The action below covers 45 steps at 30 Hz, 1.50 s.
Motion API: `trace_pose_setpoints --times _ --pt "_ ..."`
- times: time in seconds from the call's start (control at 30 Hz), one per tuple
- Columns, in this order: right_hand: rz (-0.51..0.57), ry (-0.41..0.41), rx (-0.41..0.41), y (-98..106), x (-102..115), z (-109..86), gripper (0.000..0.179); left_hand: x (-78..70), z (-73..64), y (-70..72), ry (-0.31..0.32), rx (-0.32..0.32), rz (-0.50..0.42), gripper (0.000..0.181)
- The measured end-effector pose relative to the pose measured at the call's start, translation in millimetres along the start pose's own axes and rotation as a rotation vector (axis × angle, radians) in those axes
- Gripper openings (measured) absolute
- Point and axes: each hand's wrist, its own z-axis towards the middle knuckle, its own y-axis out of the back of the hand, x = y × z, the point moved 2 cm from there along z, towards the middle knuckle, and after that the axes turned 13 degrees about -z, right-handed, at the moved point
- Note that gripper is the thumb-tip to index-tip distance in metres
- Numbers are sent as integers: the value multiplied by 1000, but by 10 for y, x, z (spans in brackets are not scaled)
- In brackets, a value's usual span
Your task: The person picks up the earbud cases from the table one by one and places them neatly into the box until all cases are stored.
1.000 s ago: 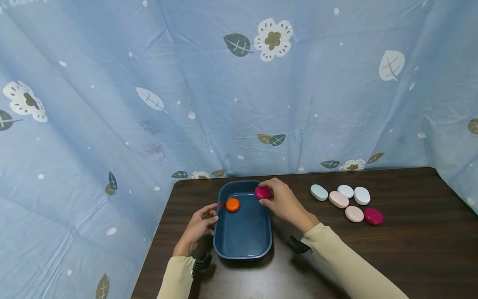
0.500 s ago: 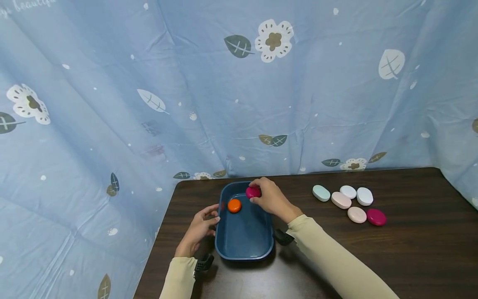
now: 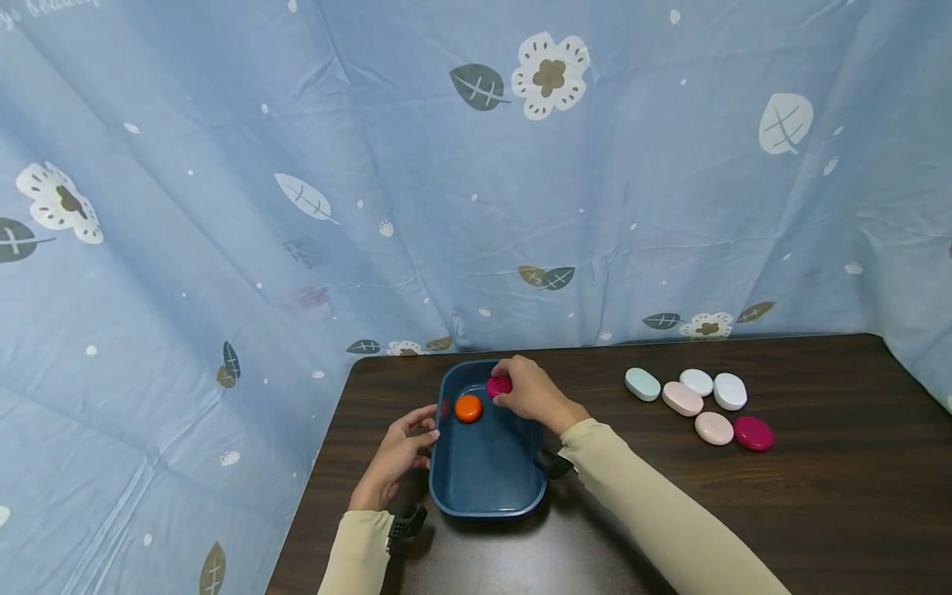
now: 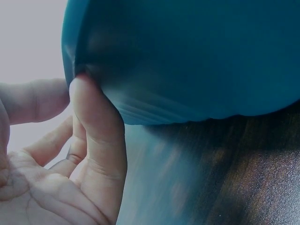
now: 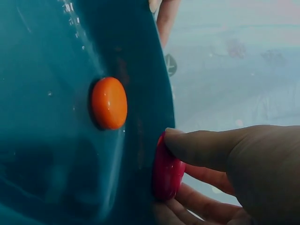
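Observation:
My right hand [image 3: 530,392] pinches a glossy magenta oval bar, shaped like a small soap [image 3: 497,387], between thumb and fingers over the far end of a blue tray [image 3: 487,514]. In the right wrist view the magenta bar [image 5: 168,171] is held on edge and overlaps the tray wall. An orange rounded bar [image 3: 468,408] lies on the tray floor towards the left side. At the tray's left edge, my left hand [image 3: 397,454] grips the rim, thumb on one side and fingers on the other, as the left wrist view shows at the thumb [image 4: 96,108].
On the dark wooden table [image 3: 825,496] to the right lies a loose group: a mint bar [image 3: 643,384], two white bars [image 3: 696,382], two pale pink bars [image 3: 683,398] and another magenta bar [image 3: 754,433]. A blue patterned cloth [image 3: 416,207] hangs behind and left.
My right hand has moved left with the magenta bar, from near the tray's right rim to above its far middle, beside the orange bar. The left hand keeps its grip on the rim.

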Motion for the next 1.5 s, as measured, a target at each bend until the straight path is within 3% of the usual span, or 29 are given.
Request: trace_pose_setpoints --times 0.6,0.93,1.13,1.5 --pt "-23 -22 15 -50 -68 -2 32 -14 16 -58 0 7 -15 44" --pt "72 15 -92 99 -200 -223 33 -32 3 -69 -1 8 -17 44" --pt "64 -6 -170 209 -400 -451 38 -45 -12 -51 6 -3 -3 45" --pt "-8 -91 -271 312 -1008 -815 48 -10 -4 -14 9 -6 -7 44"
